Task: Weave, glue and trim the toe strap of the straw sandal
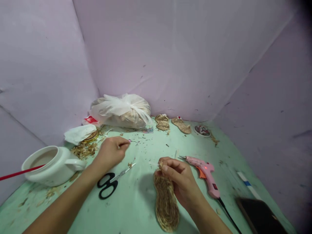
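Note:
My right hand (179, 177) grips the top end of a woven straw slipper (167, 204), its sole hanging down toward me. Thumb and fingers are closed round a small straw piece at that end, and a thin whitish strand sticks out there. My left hand (113, 151) is closed in a pinch above the table, with a tiny purple bit (130, 141) at the fingertips, too small to name. Below that hand lie scissors (108, 187) with black handles, blades slightly apart. To the right of my right hand, a pink glue gun (204, 172) lies with a small red light on.
A white pot (56, 175) holding a red stick stands left. Along the back are a tied plastic bag (122, 112), two small straw slippers (162, 123) and a dish of dark pieces (202, 130). A phone-like dark slab (260, 214) lies front right, near the glue gun's cord.

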A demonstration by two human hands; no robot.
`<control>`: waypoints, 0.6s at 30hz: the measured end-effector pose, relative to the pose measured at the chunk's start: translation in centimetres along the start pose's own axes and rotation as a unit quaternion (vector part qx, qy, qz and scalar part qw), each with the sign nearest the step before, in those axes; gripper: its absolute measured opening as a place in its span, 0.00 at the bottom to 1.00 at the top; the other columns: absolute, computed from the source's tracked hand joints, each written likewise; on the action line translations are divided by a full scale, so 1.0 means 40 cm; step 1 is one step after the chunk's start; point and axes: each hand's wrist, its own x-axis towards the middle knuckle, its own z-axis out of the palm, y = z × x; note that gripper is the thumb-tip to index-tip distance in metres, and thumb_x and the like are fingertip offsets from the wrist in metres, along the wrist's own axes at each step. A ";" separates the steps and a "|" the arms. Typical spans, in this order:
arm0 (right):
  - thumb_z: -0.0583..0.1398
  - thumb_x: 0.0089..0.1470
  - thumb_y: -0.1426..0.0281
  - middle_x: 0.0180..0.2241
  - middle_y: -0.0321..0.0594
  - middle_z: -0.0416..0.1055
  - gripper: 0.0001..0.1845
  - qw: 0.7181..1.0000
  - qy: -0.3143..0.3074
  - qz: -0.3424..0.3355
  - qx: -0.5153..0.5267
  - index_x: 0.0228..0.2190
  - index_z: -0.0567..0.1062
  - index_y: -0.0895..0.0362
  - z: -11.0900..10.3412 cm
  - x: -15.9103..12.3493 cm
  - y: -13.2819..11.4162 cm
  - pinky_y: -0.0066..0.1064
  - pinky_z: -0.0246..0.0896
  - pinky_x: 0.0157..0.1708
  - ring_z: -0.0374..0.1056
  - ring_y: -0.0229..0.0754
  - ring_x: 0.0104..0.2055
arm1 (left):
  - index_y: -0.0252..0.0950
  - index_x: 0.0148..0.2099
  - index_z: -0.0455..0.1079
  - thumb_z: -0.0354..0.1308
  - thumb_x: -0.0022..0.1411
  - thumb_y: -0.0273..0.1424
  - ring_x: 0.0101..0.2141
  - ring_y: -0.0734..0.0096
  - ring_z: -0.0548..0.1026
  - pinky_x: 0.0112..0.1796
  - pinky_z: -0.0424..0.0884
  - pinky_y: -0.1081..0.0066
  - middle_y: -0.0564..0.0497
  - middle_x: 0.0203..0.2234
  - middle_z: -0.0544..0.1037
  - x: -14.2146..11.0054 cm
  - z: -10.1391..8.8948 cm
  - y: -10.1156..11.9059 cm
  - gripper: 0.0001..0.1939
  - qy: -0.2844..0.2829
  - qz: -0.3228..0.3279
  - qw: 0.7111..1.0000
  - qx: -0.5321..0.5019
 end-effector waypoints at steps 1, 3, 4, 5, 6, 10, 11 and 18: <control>0.68 0.37 0.67 0.27 0.36 0.67 0.08 1.000 -0.007 0.001 -0.003 0.18 0.77 0.58 0.000 -0.003 0.000 0.31 0.67 0.31 0.63 0.35 0.27 | 0.38 0.27 0.73 0.56 0.50 0.26 0.31 0.69 0.72 0.35 0.62 0.72 0.52 0.26 0.77 -0.016 0.016 0.024 0.05 -0.010 -0.001 1.000 0.004; 0.68 0.38 0.67 0.27 0.36 0.67 0.07 1.000 -0.021 0.002 -0.011 0.19 0.77 0.58 0.001 -0.008 0.000 0.30 0.66 0.29 0.64 0.35 0.26 | 0.37 0.30 0.74 0.55 0.53 0.28 0.31 0.69 0.72 0.36 0.64 0.71 0.51 0.28 0.77 -0.049 0.046 0.071 0.07 -0.095 0.010 0.995 0.000; 0.67 0.39 0.67 0.27 0.36 0.67 0.07 0.999 -0.029 0.001 -0.015 0.19 0.77 0.58 0.001 -0.009 0.001 0.30 0.66 0.29 0.64 0.35 0.26 | 0.37 0.31 0.75 0.54 0.53 0.27 0.31 0.70 0.72 0.36 0.64 0.71 0.51 0.28 0.77 -0.063 0.058 0.090 0.07 -0.122 0.020 0.992 -0.006; 0.67 0.39 0.67 0.27 0.36 0.67 0.07 0.999 -0.037 -0.001 -0.019 0.19 0.77 0.58 0.001 -0.009 0.002 0.29 0.66 0.28 0.64 0.35 0.26 | 0.37 0.32 0.75 0.54 0.54 0.27 0.31 0.71 0.72 0.35 0.64 0.72 0.51 0.28 0.77 -0.074 0.067 0.103 0.08 -0.135 0.032 0.990 -0.004; 0.67 0.40 0.68 0.26 0.36 0.68 0.06 0.999 -0.045 -0.005 -0.024 0.19 0.77 0.58 0.001 -0.009 0.003 0.29 0.65 0.28 0.64 0.35 0.25 | 0.37 0.30 0.74 0.54 0.54 0.26 0.31 0.71 0.72 0.35 0.64 0.72 0.52 0.26 0.76 -0.083 0.074 0.112 0.08 -0.132 0.045 0.990 0.004; 0.66 0.40 0.68 0.25 0.36 0.70 0.06 0.997 -0.050 -0.017 -0.063 0.20 0.77 0.58 0.004 -0.007 0.002 0.27 0.65 0.26 0.64 0.34 0.24 | 0.36 0.23 0.70 0.53 0.53 0.24 0.28 0.72 0.69 0.37 0.61 0.68 0.53 0.22 0.74 -0.094 0.082 0.115 0.09 -0.106 0.074 0.989 0.072; 0.66 0.41 0.67 0.24 0.36 0.70 0.07 0.996 -0.043 -0.014 -0.075 0.21 0.77 0.58 0.006 -0.007 0.000 0.26 0.64 0.24 0.64 0.33 0.23 | 0.36 0.23 0.69 0.52 0.52 0.23 0.27 0.72 0.69 0.37 0.61 0.67 0.53 0.21 0.74 -0.093 0.081 0.114 0.09 -0.100 0.071 0.988 0.090; 0.65 0.43 0.65 0.29 0.41 0.75 0.08 0.994 0.032 -0.030 -0.102 0.24 0.76 0.57 0.021 -0.016 -0.013 0.24 0.63 0.19 0.71 0.40 0.28 | 0.36 0.21 0.66 0.52 0.52 0.27 0.27 0.70 0.68 0.33 0.61 0.68 0.53 0.19 0.73 -0.102 0.073 0.131 0.09 -0.057 -0.001 0.996 0.072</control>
